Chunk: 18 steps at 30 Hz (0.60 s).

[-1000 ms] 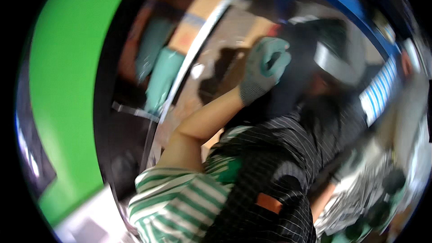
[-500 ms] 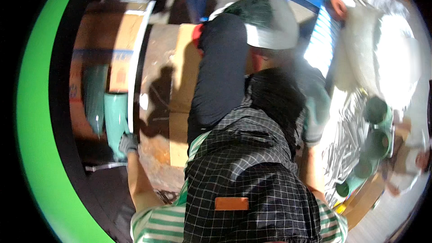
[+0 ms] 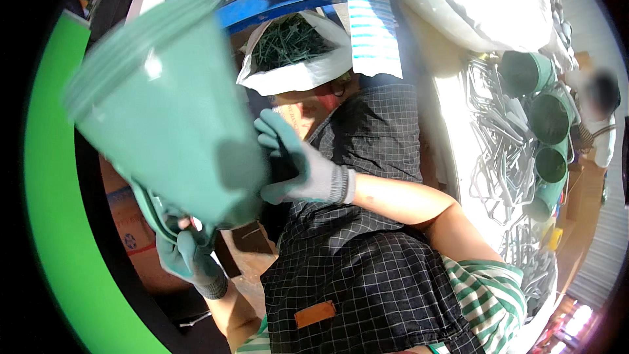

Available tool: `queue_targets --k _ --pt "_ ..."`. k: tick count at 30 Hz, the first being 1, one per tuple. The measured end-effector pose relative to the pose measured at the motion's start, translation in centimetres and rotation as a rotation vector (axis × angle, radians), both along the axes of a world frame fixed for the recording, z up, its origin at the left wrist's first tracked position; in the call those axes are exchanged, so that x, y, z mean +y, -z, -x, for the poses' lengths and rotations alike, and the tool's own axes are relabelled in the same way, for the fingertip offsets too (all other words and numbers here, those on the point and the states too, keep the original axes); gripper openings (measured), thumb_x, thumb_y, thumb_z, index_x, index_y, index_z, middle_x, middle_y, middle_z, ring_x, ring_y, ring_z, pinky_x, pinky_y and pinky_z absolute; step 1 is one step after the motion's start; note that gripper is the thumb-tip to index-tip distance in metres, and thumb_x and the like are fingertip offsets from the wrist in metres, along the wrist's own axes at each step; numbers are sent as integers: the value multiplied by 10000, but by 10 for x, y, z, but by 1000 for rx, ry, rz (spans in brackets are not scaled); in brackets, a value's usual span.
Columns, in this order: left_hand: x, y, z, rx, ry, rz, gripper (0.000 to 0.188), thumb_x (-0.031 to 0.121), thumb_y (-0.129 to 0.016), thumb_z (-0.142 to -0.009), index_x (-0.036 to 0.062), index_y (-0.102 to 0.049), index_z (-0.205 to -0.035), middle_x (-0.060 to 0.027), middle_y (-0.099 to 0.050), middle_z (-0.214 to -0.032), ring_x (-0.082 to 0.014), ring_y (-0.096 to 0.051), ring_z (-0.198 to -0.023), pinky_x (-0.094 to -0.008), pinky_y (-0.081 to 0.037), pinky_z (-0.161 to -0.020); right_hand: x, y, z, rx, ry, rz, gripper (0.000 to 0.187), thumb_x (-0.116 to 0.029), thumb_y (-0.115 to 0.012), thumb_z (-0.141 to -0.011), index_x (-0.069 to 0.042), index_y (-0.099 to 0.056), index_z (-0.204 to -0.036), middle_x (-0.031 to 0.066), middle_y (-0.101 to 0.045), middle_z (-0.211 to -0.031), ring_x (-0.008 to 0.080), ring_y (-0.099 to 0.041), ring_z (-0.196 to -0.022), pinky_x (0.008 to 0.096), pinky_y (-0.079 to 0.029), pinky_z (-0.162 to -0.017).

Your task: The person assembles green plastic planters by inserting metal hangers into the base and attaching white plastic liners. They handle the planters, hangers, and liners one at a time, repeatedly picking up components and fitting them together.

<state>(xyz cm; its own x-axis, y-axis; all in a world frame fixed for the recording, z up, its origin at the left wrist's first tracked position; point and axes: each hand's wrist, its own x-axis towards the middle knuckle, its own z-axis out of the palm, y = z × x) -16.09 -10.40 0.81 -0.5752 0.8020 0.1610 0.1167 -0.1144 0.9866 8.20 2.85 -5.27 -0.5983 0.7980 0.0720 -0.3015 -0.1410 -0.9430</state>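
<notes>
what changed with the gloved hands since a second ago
The glossy green tapered vessel is now lifted in front of the person, the grey-and-green gloved left hand gripping near its curved handle. The grey-and-green gloved right hand has moved left across the lap and is open beside the vessel. The open white sack and heap of white wire pieces stayed put.
</notes>
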Motion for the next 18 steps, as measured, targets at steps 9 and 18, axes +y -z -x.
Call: queue_targets --k 9,18 --pt "156 -9 -105 -244 887 -13 578 287 -595 -1032 -25 -476 -1504 -204 -603 -1427 -298 -624 -1289 -421 -541 -1068 -34 16 -101 791 -490 1229 1107 -920 -289 -896 -28 -448 -1532 170 -594 -1313 307 -620 -1072 451 -522 -882" --pt "112 28 -139 426 772 -161 598 486 -644 -1001 106 -535 -1450 -145 -607 -1393 -317 -637 -1244 -504 -505 -1092 -25 -46 -152 -726 537 -599 948 -311 -934 -708 12 -482 -1475 236 -514 -1468 379 -550 -1341 456 -471 -1121"
